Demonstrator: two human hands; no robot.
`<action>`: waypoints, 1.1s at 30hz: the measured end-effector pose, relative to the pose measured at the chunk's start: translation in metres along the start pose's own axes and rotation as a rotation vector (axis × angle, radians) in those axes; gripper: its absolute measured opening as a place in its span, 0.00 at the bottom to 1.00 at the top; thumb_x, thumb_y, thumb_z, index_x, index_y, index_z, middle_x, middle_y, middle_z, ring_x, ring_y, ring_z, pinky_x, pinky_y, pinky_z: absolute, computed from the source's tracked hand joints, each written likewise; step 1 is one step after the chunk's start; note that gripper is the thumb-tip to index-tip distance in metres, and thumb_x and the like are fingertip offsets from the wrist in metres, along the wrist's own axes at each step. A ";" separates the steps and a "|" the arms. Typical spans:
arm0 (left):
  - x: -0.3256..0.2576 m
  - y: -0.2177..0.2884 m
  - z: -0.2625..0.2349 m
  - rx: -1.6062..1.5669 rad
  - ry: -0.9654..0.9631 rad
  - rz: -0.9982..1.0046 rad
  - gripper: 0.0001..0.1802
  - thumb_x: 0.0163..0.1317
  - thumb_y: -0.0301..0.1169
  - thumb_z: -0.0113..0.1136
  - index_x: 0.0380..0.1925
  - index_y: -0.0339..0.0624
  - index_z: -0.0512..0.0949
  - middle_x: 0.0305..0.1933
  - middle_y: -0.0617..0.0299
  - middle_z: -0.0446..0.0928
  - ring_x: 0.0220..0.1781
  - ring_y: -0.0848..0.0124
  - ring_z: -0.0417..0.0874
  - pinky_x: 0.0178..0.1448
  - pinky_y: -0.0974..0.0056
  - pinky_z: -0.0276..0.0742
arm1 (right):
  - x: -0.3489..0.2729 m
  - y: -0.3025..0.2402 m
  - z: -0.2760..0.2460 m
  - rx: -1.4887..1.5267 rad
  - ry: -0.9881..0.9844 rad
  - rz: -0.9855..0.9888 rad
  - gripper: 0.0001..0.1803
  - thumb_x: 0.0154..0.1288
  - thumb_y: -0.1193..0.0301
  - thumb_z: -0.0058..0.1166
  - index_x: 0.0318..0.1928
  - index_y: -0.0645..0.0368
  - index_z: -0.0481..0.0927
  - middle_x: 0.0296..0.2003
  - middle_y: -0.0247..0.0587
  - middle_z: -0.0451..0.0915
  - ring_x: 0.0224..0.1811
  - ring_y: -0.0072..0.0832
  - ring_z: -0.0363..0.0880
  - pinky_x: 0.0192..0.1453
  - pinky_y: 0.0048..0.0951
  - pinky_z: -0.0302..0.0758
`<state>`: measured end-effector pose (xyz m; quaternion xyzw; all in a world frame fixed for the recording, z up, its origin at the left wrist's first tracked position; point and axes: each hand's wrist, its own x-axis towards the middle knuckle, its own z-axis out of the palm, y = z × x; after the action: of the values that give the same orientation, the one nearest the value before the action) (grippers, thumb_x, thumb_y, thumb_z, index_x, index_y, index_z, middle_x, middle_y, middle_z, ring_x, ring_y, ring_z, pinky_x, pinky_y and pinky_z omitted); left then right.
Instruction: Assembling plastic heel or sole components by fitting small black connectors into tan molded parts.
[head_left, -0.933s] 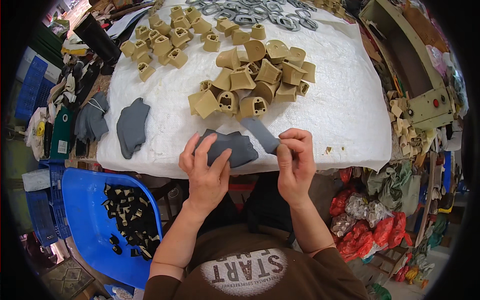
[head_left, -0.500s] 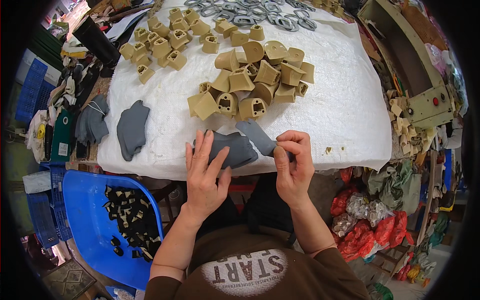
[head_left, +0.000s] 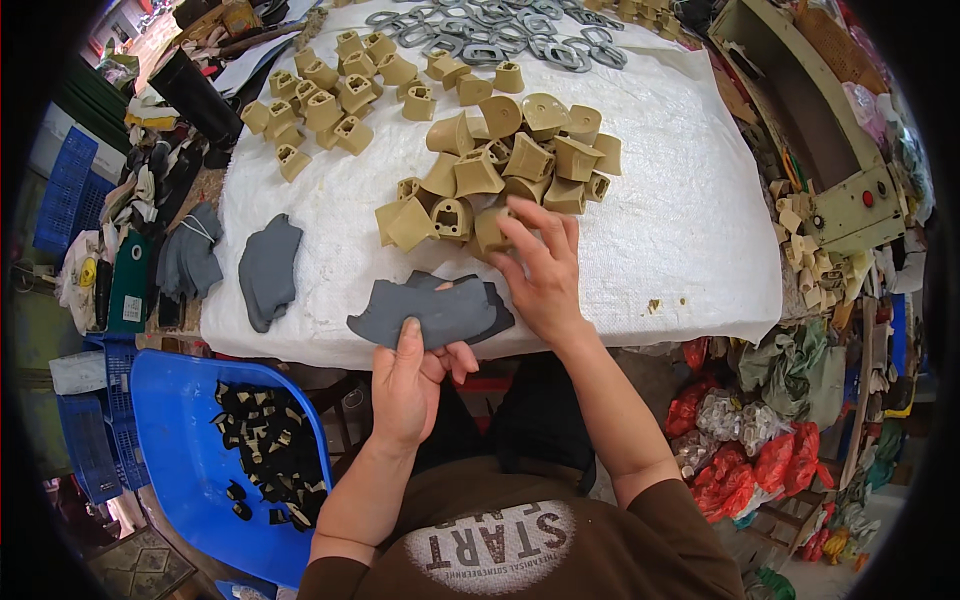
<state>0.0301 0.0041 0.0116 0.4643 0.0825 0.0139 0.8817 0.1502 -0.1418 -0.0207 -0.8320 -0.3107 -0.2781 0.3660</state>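
Note:
My left hand [head_left: 403, 387] pinches a curved dark grey leather-like piece [head_left: 418, 312], thumb on top and fingers beneath. Just behind it on the white sheet lie more grey pieces [head_left: 497, 312], partly covered by the held one. My right hand [head_left: 545, 275] reaches to the near edge of a heap of tan plastic shoe heels [head_left: 480, 172]. Its thumb and fingers close round one tan shoe heel [head_left: 490, 229], which they partly hide. Further left on the sheet rest a small grey stack [head_left: 270, 270] and a tied grey bundle [head_left: 190, 252].
More tan heels [head_left: 323, 107] are spread at the far left, and grey metal rings [head_left: 485, 52] at the far end. A blue tub [head_left: 165, 430] with small black-and-tan pieces stands low at left. A greenish machine [head_left: 855, 215] and red bags [head_left: 725, 480] are at right.
The grey piece has passed from my right hand to my left, which has turned palm up under it. My right hand has moved up and left onto a heel in the heap.

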 end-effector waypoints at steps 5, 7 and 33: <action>0.000 -0.003 -0.004 0.010 0.119 0.039 0.24 0.73 0.39 0.35 0.58 0.28 0.63 0.34 0.53 0.75 0.27 0.69 0.75 0.27 0.69 0.67 | -0.012 0.004 -0.010 0.242 0.249 0.211 0.22 0.40 0.80 0.67 0.41 0.58 0.77 0.42 0.42 0.77 0.44 0.38 0.74 0.51 0.36 0.68; -0.003 0.000 -0.011 0.038 0.060 0.021 0.24 0.72 0.39 0.36 0.57 0.29 0.64 0.34 0.54 0.75 0.27 0.69 0.75 0.28 0.69 0.68 | -0.013 0.002 -0.035 0.080 0.194 0.222 0.21 0.41 0.77 0.68 0.39 0.56 0.77 0.39 0.38 0.77 0.42 0.35 0.74 0.50 0.35 0.64; 0.019 -0.040 0.044 -0.287 -0.163 -0.205 0.21 0.72 0.33 0.37 0.61 0.35 0.60 0.67 0.55 0.61 0.66 0.64 0.64 0.70 0.54 0.58 | -0.046 0.013 -0.108 -0.087 -0.188 0.528 0.12 0.56 0.74 0.60 0.42 0.61 0.78 0.36 0.43 0.78 0.31 0.35 0.77 0.39 0.30 0.75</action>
<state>0.0541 -0.0528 0.0013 0.3225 0.0548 -0.1020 0.9395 0.1040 -0.2474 0.0040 -0.9211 -0.1035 -0.1080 0.3594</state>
